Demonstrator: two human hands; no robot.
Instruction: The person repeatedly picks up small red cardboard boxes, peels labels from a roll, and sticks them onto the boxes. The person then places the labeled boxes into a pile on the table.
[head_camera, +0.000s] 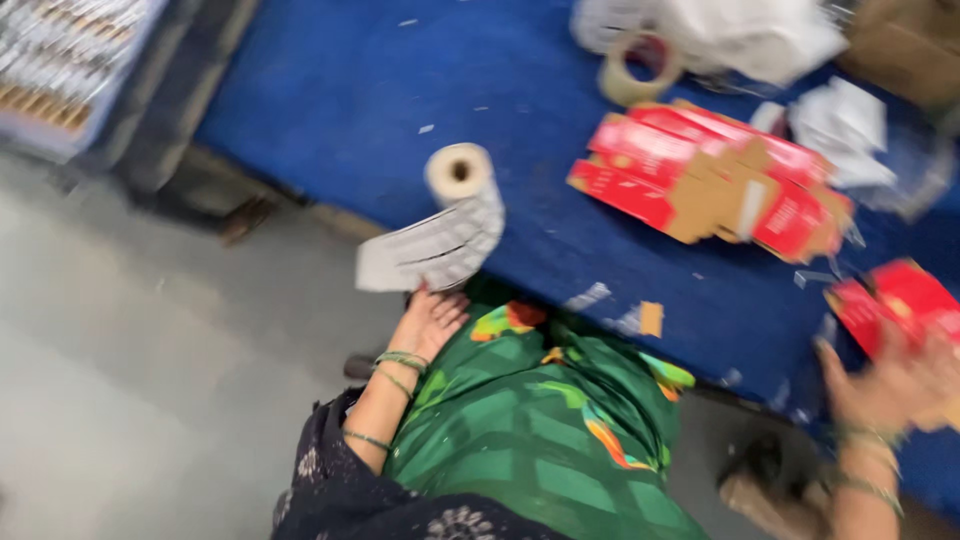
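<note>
Reaching under the tabletop (330, 100) edge, left hand (430, 322) fingers the label roll (445, 225) tail; right hand (885, 385), blurred, spreads open against a red carton (895, 300) at the near edge.

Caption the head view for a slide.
Left hand under a white label roll; blurred right hand at a red cardboard carton on the blue table.

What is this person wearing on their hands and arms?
The left hand is bare, with green bangles at the wrist, another thin band higher up, and a dark patterned sleeve. The right hand, blurred, is also bare with bangles on its wrist.
</note>
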